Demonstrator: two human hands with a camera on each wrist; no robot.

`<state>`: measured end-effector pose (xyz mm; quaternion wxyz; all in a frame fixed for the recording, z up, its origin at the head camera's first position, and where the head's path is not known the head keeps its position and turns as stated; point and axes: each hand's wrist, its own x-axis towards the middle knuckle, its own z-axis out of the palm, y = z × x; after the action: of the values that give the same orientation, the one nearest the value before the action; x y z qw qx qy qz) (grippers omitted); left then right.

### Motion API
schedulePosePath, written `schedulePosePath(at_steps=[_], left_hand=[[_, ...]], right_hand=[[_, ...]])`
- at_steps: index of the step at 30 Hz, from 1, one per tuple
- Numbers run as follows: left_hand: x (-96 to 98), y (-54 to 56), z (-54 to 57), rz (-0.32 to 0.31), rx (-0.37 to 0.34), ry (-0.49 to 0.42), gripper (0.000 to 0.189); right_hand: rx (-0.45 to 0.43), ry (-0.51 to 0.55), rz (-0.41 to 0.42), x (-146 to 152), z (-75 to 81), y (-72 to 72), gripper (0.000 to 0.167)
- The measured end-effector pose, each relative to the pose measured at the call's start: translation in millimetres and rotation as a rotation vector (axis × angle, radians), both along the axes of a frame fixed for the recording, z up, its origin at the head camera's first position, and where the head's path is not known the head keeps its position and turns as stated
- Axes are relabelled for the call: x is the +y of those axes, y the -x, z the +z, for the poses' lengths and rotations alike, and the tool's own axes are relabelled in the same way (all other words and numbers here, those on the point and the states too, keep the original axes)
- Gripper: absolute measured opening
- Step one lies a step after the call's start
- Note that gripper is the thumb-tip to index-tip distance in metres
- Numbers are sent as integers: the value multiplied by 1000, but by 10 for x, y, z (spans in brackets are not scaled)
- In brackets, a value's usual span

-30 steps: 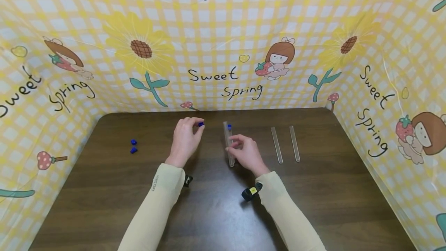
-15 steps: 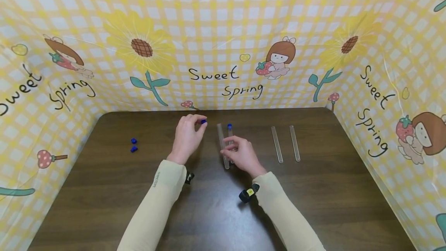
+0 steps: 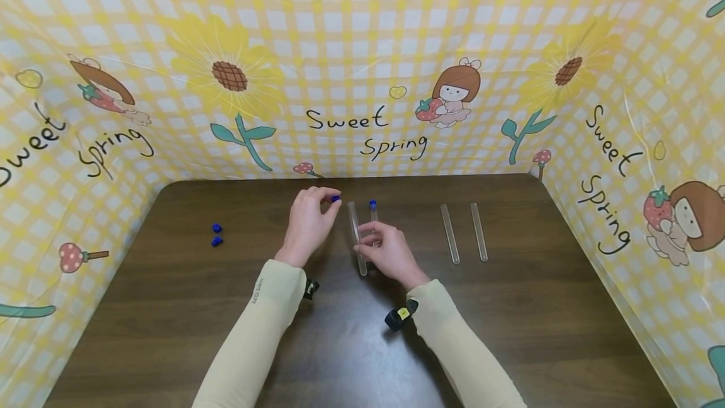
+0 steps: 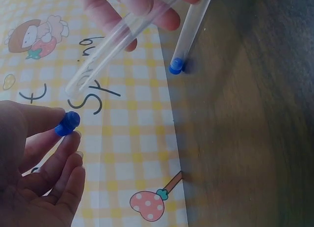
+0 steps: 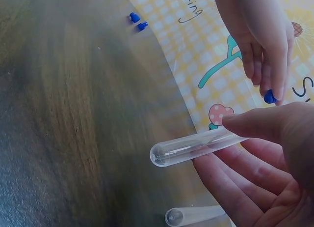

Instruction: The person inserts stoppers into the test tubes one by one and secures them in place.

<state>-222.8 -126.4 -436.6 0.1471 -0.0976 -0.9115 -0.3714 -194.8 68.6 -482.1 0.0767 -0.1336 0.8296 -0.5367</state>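
Yellow-checked cloth (image 3: 340, 49) backs a held clear tube (image 4: 105, 58) and ribbed blue cap (image 4: 67, 124).

The right hand (image 3: 387, 249) has carried its clear tube (image 3: 352, 216) leftward, away from the capped tube (image 3: 373, 211); the left hand (image 3: 308, 222) has brought its blue cap (image 3: 336, 198) rightward, nearer the clear tube.

I get a bright head view, with soft glare on the near counter (image 3: 334, 361); both wrist views look dimmer and hazier.
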Motion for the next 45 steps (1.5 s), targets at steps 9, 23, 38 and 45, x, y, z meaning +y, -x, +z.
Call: schedulePosePath(at_steps=[9,23,38,45], left_hand=[[8,11,9,-9,-9,-51,19],[11,37,-1,-9,-24,-62,19],[26,2,11,-15,-31,-76,20],[32,-3,10,-18,-26,-82,18]], right_hand=[[-36,27,24,-57,-8,-23,32],[-27,22,38,-76,-17,-47,30],[-7,12,40,-71,-29,-42,29],[-7,17,44,-78,-23,-42,29]])
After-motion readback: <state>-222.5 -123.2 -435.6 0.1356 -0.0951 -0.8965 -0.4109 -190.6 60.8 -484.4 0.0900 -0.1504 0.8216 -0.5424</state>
